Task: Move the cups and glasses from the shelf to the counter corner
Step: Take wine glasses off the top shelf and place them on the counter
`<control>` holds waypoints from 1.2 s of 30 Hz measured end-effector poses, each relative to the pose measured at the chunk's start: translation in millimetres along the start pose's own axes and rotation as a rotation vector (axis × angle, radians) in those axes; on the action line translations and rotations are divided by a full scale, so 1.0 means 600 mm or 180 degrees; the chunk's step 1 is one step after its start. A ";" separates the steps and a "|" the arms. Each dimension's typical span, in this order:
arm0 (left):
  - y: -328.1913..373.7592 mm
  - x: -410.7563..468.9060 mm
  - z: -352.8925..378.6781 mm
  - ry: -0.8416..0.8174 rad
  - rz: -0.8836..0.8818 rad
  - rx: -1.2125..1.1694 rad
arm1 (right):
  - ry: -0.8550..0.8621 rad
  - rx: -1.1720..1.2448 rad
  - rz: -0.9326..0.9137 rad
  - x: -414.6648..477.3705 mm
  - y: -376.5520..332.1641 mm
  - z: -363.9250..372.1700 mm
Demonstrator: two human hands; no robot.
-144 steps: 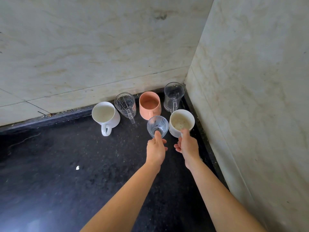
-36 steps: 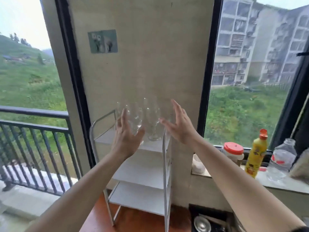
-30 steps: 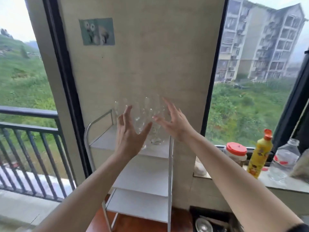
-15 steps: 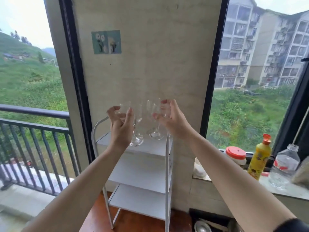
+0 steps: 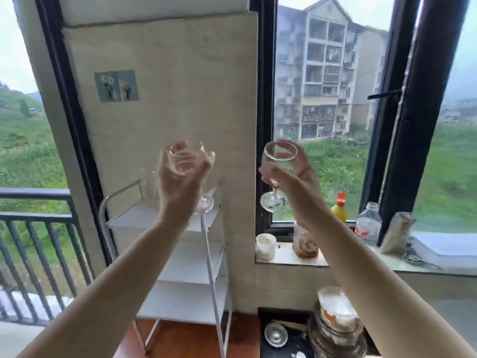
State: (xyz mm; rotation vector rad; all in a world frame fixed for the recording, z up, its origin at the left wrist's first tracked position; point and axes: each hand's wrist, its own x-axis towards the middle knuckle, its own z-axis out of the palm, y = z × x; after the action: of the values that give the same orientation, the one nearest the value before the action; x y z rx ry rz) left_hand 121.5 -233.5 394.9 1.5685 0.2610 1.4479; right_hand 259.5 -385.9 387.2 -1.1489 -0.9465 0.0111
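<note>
My left hand [image 5: 178, 182] grips the bowl of a clear wine glass [image 5: 186, 157], held upright above the top tier of the white metal shelf [image 5: 144, 218]; its foot shows just past my wrist. My right hand [image 5: 291, 182] grips a second clear wine glass [image 5: 278, 158] by the bowl, lifted to the right of the shelf in front of the window, its stem and foot hanging free. A faint clear glass [image 5: 154, 187] seems to stand at the back of the shelf's top tier.
The windowsill on the right holds a small white cup [image 5: 265, 245], a jar [image 5: 304, 244], a yellow bottle [image 5: 339, 210] and a clear bottle [image 5: 367, 223]. Stacked dishes [image 5: 338, 321] sit below. A balcony railing [image 5: 33, 228] runs on the left.
Both hands closed on the wine glasses and lifted them off the shelf's top tier. The right glass has swung rightward, clear of the shelf; the view has turned right.
</note>
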 end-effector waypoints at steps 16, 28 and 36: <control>-0.072 -0.334 0.217 -0.3192 -0.0740 -0.1877 | 0.2214 -0.1424 0.0731 -0.396 -0.079 -0.242; 0.194 -0.740 0.289 -0.5042 -0.1178 -0.2917 | 0.3847 -0.1996 0.0628 -0.849 -0.371 -0.316; 0.463 -1.088 0.280 -0.5720 -0.1257 -0.3097 | 0.4646 -0.2333 0.0423 -1.197 -0.621 -0.384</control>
State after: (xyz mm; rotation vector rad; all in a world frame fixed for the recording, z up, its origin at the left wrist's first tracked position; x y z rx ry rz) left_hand -32.0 -917.6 195.3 1.2511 -0.9761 -0.4796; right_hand -210.3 -1059.9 205.2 -1.4448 0.4937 -1.0016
